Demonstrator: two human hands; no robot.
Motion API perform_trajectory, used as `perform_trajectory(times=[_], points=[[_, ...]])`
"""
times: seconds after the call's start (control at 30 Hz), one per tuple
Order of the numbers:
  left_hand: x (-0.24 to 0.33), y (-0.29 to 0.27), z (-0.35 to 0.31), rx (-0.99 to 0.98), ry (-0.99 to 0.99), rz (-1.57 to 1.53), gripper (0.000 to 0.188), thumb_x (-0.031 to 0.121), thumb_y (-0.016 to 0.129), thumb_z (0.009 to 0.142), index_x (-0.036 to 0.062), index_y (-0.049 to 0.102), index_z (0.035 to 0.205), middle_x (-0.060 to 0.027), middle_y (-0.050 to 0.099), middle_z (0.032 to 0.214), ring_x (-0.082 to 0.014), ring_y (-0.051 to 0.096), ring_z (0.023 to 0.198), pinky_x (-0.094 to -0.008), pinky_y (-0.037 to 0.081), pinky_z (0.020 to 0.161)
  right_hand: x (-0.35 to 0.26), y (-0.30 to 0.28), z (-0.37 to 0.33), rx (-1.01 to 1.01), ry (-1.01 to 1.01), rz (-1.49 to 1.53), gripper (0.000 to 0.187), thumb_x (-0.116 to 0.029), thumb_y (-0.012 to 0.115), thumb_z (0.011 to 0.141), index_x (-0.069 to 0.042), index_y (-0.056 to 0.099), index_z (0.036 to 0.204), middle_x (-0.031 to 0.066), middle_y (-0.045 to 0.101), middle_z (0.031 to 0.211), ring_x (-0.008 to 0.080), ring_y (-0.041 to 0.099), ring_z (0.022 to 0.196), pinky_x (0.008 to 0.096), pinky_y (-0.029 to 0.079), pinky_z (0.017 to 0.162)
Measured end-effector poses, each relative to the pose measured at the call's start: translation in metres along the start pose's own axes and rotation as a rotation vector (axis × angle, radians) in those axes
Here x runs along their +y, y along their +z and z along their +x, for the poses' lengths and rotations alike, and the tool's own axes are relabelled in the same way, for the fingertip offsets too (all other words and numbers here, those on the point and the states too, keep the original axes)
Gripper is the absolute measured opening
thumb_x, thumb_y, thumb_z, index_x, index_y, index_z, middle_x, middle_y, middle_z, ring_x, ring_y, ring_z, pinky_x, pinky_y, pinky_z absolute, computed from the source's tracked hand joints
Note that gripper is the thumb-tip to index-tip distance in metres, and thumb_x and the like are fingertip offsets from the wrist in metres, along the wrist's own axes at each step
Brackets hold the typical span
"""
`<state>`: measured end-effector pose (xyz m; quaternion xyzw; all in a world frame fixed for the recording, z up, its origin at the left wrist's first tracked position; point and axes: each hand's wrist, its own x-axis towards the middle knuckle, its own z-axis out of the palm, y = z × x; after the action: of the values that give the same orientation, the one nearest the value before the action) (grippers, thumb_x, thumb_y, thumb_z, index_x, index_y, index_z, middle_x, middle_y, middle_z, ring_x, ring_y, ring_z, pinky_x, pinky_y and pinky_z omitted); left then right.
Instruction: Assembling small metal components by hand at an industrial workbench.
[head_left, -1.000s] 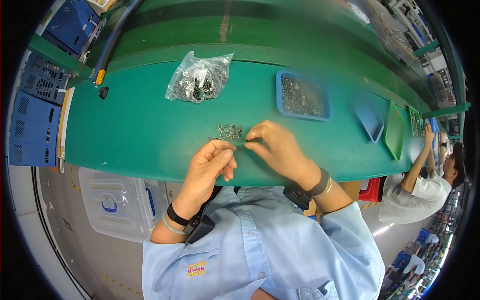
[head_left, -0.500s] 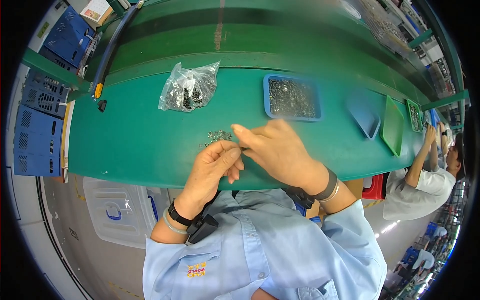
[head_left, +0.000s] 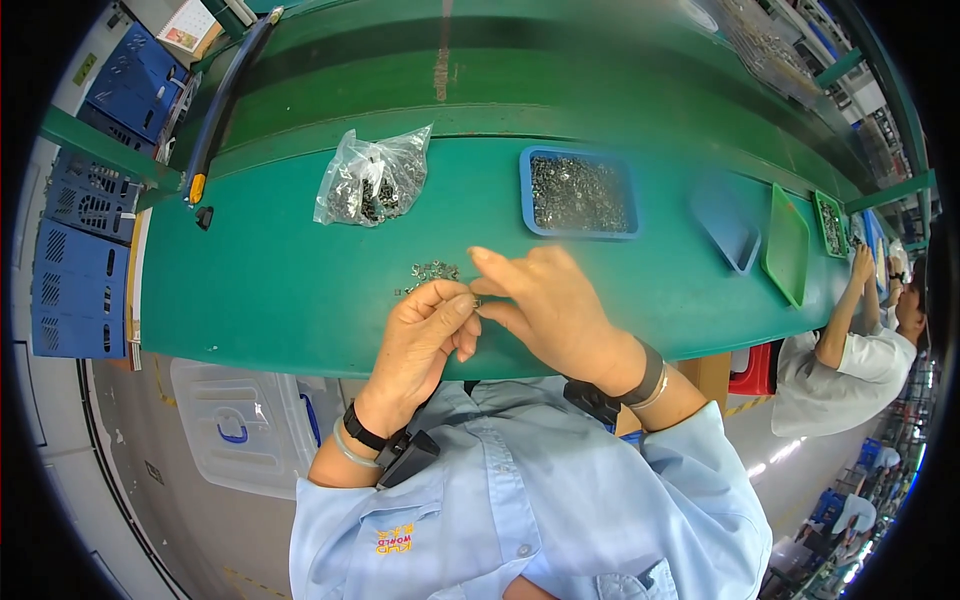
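Note:
My left hand (head_left: 420, 335) is closed, its thumb and forefinger pinching a small metal part (head_left: 477, 303) over the near half of the green table. Close against it from the right, my right hand (head_left: 565, 310) has thumb and forefinger bent round the same part. The part is too small for its exact kind to show. Just beyond my left fingers lies a loose pile of small shiny metal pieces (head_left: 435, 271). Farther back is a blue tray (head_left: 523, 195) filled with similar small metal parts. To its left a clear plastic bag (head_left: 345, 180) holds more metal and dark pieces.
On the right are an angled blue tray (head_left: 740, 250), a green tray (head_left: 785, 250) and a smaller green tray with parts (head_left: 828, 225). Beyond them another person (head_left: 845, 360) works. Blue crates (head_left: 75, 285) stand left; a clear lidded box (head_left: 235, 425) is below the table edge.
My right thumb and forefinger have parted slightly, so the small metal part shows between the hands. The left hand keeps its pinch, and the view has shifted a little.

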<state>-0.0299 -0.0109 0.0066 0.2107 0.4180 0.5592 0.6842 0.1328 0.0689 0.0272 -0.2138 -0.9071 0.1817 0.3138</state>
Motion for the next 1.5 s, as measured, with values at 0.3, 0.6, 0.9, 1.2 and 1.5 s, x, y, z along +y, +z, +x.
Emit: perform_trajectory(times=[0.3,0.6,0.9,1.2,1.5], points=[[-0.002,0.006,-0.004,-0.013,0.064,0.043,0.014,0.017,0.057,0.092,0.0028,0.058,0.093,-0.0049,0.061,0.074,-0.0106,0.055,0.059,-0.022,0.044,0.051,0.002,0.004,-0.009,0.177,-0.018,0.096,0.023,-0.01,0.072,0.07,-0.009,0.061,0.09,0.0014,0.061,0.086,0.0194,0.058,0.076,0.0315,0.041,0.066],[0.002,0.014,-0.006,-0.019,0.05,0.033,0.017,0.019,0.058,0.092,0.0023,0.057,0.095,-0.0071,0.061,0.075,-0.0131,0.055,0.057,-0.024,0.044,0.05,0.007,0.008,-0.015,0.236,0.027,0.206,0.018,-0.007,0.072,0.071,-0.008,0.064,0.086,0.0024,0.061,0.084,0.0199,0.058,0.073,0.0315,0.043,0.062],[0.004,0.014,-0.005,-0.094,0.02,-0.017,0.017,0.02,0.06,0.091,0.0033,0.057,0.09,-0.0056,0.061,0.075,-0.0108,0.056,0.061,-0.0227,0.044,0.052,0.004,0.01,-0.017,0.261,0.088,0.291,0.017,-0.007,0.072,0.072,-0.008,0.064,0.087,0.0035,0.06,0.082,0.0198,0.059,0.073,0.032,0.044,0.062],[0.005,0.014,-0.007,-0.084,0.017,-0.076,0.017,0.019,0.06,0.091,0.0031,0.057,0.089,-0.0062,0.061,0.074,-0.0115,0.055,0.059,-0.0232,0.043,0.052,0.005,0.004,-0.012,0.211,0.045,0.284,0.015,-0.007,0.071,0.073,-0.008,0.065,0.086,0.0028,0.061,0.083,0.0194,0.06,0.074,0.031,0.043,0.062],[0.005,0.01,-0.007,-0.1,0.062,-0.055,0.016,0.019,0.061,0.09,0.0037,0.057,0.089,-0.0065,0.061,0.072,-0.012,0.056,0.059,-0.0231,0.043,0.052,0.004,0.007,-0.009,0.221,0.037,0.32,0.019,-0.005,0.072,0.072,-0.01,0.066,0.089,0.0023,0.063,0.083,0.0203,0.057,0.073,0.0302,0.045,0.063]])
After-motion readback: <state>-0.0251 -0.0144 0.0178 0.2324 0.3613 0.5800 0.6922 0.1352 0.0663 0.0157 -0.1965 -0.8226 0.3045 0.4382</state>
